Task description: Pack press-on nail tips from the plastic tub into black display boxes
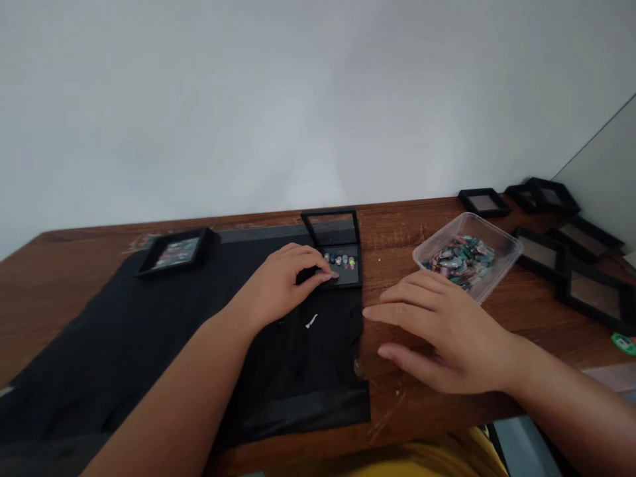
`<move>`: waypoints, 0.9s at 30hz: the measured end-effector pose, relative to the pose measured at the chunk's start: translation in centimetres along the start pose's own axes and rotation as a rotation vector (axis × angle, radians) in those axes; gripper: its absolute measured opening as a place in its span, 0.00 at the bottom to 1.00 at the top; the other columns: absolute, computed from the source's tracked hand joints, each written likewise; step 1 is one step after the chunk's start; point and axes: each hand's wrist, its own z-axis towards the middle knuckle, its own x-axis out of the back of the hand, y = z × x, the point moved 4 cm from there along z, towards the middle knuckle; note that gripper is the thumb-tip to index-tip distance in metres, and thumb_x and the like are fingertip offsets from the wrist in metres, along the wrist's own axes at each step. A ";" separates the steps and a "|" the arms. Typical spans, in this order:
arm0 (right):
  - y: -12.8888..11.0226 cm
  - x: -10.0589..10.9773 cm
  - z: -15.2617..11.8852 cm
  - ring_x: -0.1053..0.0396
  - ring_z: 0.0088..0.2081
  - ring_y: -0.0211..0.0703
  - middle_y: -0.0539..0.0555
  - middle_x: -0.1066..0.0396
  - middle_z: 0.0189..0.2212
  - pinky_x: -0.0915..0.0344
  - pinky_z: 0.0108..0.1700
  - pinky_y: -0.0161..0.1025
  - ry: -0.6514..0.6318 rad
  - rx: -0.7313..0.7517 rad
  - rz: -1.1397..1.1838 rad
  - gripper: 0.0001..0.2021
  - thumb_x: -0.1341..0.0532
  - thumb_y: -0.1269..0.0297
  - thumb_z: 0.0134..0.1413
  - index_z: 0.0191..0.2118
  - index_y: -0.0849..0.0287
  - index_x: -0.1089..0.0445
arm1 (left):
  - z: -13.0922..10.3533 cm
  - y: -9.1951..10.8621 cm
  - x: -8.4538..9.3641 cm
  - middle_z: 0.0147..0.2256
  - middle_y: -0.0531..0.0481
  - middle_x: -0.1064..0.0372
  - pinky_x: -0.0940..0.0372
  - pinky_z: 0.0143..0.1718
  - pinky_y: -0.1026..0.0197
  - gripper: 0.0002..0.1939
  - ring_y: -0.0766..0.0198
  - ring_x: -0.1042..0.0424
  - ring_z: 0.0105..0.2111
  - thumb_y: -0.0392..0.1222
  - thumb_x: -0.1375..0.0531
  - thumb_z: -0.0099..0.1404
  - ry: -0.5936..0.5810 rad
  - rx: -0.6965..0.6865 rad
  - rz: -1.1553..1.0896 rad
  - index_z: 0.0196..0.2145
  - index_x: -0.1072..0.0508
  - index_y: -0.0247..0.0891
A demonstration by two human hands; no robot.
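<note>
Covering much of the table (pixel 392 232) is a cloth (pixel 308 377). Right of it, toward the table's far edge, sits the tub (pixel 503 250); my right hand (pixel 442 324) hangs beside, loosely spread, holding nothing. My left hand (pixel 281 285), fingertips nearly together, is at the open box (pixel 348 277) on the cloth's far right corner, by the pieces (pixel 345 260); I can't tell whether it grips one.

The left hand (pixel 283 281) draws thumb and forefinger together; the right hand (pixel 440 324) spreads loosely.
</note>
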 end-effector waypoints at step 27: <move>0.1 0.0 -0.1 0.29 0.47 0.48 0.58 0.24 0.47 0.36 0.50 0.47 -0.013 -0.006 0.026 0.14 0.41 0.63 0.69 0.55 0.63 0.29 | -0.1 -0.1 0.0 0.42 0.48 0.22 0.33 0.50 0.51 0.15 0.54 0.27 0.45 0.53 0.43 0.73 -0.007 0.045 -0.024 0.40 0.18 0.47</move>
